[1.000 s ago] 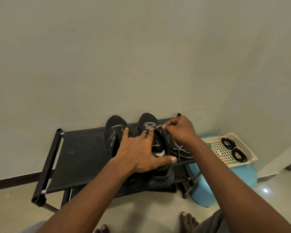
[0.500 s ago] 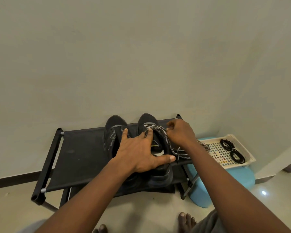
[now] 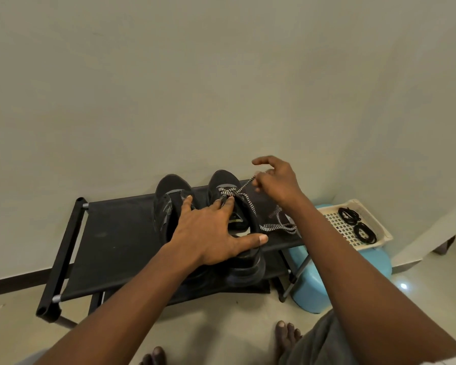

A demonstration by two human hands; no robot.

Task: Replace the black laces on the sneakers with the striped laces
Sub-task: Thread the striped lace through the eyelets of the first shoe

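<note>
Left hand: flat, fingers straight, pressing black mesh sneaker on black fabric shoe rack.
Right hand: pinches black-white striped lace end, above rack's right end.
Risk: hard tug unthreads eyelets (thin pinch, may slip).

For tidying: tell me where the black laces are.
Head view, far right: the black laces, coiled in the cream basket on the blue stool beside the rack.

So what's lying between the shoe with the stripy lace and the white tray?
The loose striped lace, heaped on the black rack; the right forearm crosses above it. Head view.
</note>
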